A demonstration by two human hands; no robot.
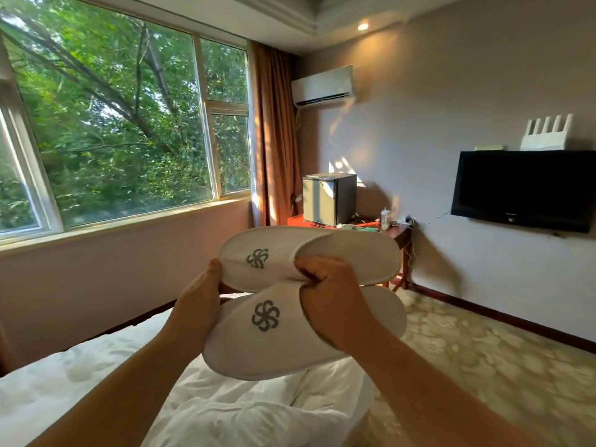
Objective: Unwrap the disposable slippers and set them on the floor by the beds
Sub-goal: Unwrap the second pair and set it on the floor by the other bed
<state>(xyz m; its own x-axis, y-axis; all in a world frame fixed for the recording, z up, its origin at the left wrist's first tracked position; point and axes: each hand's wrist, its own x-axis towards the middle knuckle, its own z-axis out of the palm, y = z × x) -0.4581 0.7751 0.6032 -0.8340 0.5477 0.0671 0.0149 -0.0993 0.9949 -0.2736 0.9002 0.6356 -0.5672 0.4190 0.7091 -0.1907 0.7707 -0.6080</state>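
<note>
White terry upper slipper (348,253) overlaps the lower slipper (258,350), both held in the air over the foot of the bed (96,382), off the patterned floor (483,366). Toes point left, grey pinwheel logos up. Fingers of the right hand (329,295) curl and pinch the upper slipper's strap edge. Thumb of the left hand (200,298) presses its toe rim; its fingers are hidden behind. Mini fridge (329,198) sits on a red bench (401,235) by the wall.

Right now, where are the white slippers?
Centre of the head view: the white slippers are held one above the other between the left hand and right hand, in the air above the bed, not yet on the floor.
</note>
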